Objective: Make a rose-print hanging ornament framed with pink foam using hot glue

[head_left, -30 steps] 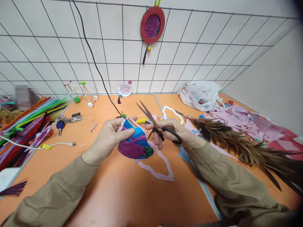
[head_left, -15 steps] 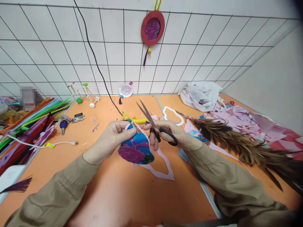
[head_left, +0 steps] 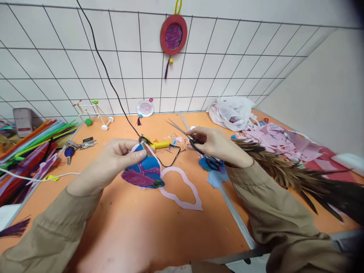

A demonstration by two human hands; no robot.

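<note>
My left hand [head_left: 121,155] pinches the upper edge of a blue floral fabric piece [head_left: 145,170], which has a purple flower and a pale pink border. Off to the right, my right hand [head_left: 213,144] has its fingers on black-handled scissors [head_left: 179,129] just above the table. Their blades point toward the wall, slightly parted, and the hand partly covers the handles. A pink cut-out outline [head_left: 196,189] lies flat between the hands, and behind the fabric rests a yellow glue gun [head_left: 160,145]. Blue fabric scraps [head_left: 217,178] lie below my right hand.
On the right, a long brown feather bunch [head_left: 273,167], pink scraps [head_left: 275,140] and a white plastic bag [head_left: 230,112] crowd the orange table [head_left: 159,235]. Colourful pipe cleaners [head_left: 42,140], keys [head_left: 69,152] and a phone [head_left: 23,122] are at left. A black cord [head_left: 105,68] hangs down the wall.
My right hand has moved right with the scissors, away from the fabric. The fabric stays in my left hand, and the pink outline is now more exposed. The view has shifted to the right.
</note>
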